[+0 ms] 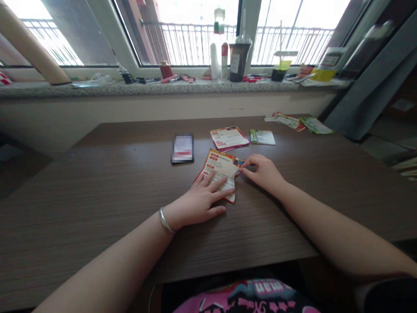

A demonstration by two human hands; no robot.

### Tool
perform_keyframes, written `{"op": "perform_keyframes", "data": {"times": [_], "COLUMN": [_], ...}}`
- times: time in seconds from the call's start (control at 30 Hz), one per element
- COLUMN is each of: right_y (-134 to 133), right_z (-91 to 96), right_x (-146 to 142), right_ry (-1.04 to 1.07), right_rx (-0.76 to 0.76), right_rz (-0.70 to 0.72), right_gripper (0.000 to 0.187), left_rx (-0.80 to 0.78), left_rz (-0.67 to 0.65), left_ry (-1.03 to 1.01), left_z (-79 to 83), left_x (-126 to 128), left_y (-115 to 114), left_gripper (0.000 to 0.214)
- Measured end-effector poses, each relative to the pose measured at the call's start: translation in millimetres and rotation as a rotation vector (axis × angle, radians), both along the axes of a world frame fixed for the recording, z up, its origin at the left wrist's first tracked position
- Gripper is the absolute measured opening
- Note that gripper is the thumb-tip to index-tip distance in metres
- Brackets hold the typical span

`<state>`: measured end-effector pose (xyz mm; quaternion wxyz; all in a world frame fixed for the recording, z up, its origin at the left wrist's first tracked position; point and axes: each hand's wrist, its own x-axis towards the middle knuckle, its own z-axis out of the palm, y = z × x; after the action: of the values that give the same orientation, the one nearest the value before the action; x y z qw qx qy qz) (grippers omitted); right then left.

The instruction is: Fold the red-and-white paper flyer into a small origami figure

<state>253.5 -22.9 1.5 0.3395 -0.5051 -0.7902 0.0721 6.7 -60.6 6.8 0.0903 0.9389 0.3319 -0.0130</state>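
Observation:
A printed paper leaflet [219, 164] with red labels and an orange-red border lies on the brown table, its right side bent up in a crease. My left hand [208, 198] rests flat on the lower part of it, fingers spread, a silver bangle at the wrist. The right edge of the leaflet is pinched between the thumb and fingertips of my right hand [262, 171]. Just beyond it sits a stack of similar leaflets [229, 137]. A small green-and-white stack of papers [263, 137] lies to the right of that stack.
A phone-like flat device [183, 148] with a blurred screen lies left of the leaflets. More leaflets [288, 121] are scattered at the table's back right. Along the granite windowsill [198, 88] stand a dark cup with a straw [239, 61], bottles and pens. A grey curtain [368, 82] hangs at right.

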Motion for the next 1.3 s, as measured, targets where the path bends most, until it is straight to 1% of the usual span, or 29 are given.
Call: {"op": "perform_keyframes", "data": {"times": [0.1, 0.23, 0.4, 0.63, 0.8, 0.9, 1.0, 1.07, 1.1, 1.2, 1.3], "right_y": [-1.9, -4.6, -9.8, -17.9, -23.6, -27.0, -27.2, -25.2, -23.7, -17.6, -9.6], "right_z": [1.3, 2.2, 5.6, 9.8, 13.2, 13.9, 9.9, 5.1, 2.5, -4.5, -11.0], "right_x": [-1.3, -2.4, -3.5, -7.2, -10.9, -13.7, -16.0, -16.8, -17.0, -16.3, -13.8], "right_ry": [0.006, -0.013, -0.078, -0.250, -0.460, -0.486, -0.399, -0.254, -0.163, 0.095, 0.257], "right_rx": [0.012, 0.039, 0.079, 0.155, 0.236, 0.228, 0.177, 0.102, 0.057, -0.053, -0.110], "right_rz": [0.015, 0.044, 0.077, 0.109, 0.190, 0.225, 0.208, 0.161, 0.134, 0.054, 0.004], "right_gripper": [0.006, 0.007, 0.007, 0.012, 0.022, 0.024, 0.017, 0.006, 0.007, 0.022, 0.029], "left_rx": [0.036, 0.084, 0.109, 0.076, 0.094, 0.109, 0.126, 0.128, 0.126, 0.119, 0.105], "left_rz": [0.030, 0.061, 0.091, 0.135, 0.134, 0.119, 0.104, 0.105, 0.109, 0.142, 0.192], "left_ry": [-0.025, -0.057, -0.051, -0.015, 0.010, 0.016, -0.009, -0.020, -0.024, -0.060, -0.131], "left_z": [-3.6, -8.0, -8.7, -11.5, -13.0, -12.1, -11.9, -12.9, -13.5, -14.6, -13.9], "left_x": [0.0, -1.4, -1.2, 0.1, 1.2, 1.5, 1.0, 0.4, 0.3, 0.6, 1.3], "left_y": [1.0, 2.6, 2.0, 2.4, 3.1, 3.4, 3.8, 4.1, 4.2, 3.8, 2.8], "left_gripper": [0.054, 0.060, 0.062, 0.077, 0.078, 0.079, 0.078, 0.078, 0.079, 0.083, 0.089]}}
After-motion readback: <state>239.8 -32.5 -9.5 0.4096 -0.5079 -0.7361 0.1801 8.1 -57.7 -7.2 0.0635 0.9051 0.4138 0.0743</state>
